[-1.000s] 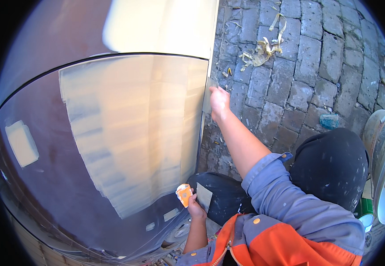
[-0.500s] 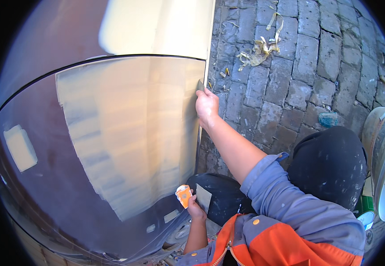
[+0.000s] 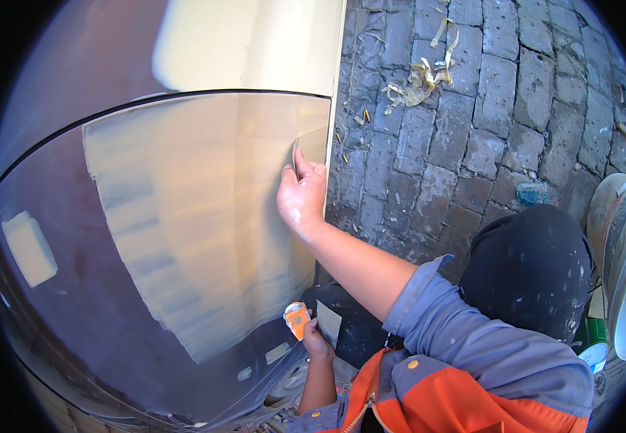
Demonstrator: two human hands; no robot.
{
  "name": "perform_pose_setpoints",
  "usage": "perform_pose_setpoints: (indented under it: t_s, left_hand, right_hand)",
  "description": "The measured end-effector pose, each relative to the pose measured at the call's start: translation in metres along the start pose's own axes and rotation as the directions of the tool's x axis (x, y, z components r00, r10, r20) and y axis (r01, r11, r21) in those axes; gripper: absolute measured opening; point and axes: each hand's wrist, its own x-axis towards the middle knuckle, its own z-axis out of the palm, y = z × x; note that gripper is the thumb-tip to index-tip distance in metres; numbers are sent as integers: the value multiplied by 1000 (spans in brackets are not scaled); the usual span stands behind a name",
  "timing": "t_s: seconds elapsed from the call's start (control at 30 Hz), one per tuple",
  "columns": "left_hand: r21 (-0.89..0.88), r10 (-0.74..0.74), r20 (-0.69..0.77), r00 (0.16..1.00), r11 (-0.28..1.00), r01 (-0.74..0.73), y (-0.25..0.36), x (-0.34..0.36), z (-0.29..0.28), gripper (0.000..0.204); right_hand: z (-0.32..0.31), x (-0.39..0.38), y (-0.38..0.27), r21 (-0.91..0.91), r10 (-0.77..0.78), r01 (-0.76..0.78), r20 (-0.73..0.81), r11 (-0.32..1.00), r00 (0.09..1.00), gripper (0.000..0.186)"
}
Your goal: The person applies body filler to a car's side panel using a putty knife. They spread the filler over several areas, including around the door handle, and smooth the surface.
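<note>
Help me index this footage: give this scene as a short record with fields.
Right hand: grips a thin flat blade over the beige patch
Left hand: holds an orange piece with white smears
Surface: dark curved panel, smaller pale patch at left
Ground: brick paving, crumpled yellowish strip, blue block
Right edge: bucket, green can

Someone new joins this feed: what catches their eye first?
Probably the big cream patch on the dark panel, the right hand holding a thin blade at the patch's right side. Next, the orange piece in the left hand near the patch's lower right, then the crumpled yellowish scrap on the paving, upper right.
</note>
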Motion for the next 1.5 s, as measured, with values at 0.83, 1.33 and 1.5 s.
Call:
perform_pose_setpoints:
  t_s: [0.83,1.33,1.5]
  left_hand:
    - [-62,8,-28,1000,998,-9,-11,4,-11,48]
    - [-10,39,-58,998,999,-40,1,-6,4,47]
    - [17,42,-33,999,999,-41,3,-5,6,48]
  right_hand:
    - [-66,108,18,237,337,-336,35,912,941,26]
    - [-49,109,18,300,293,-289,30,909,955,30]
    - [-42,107,4,336,281,-279,44,900,959,39]
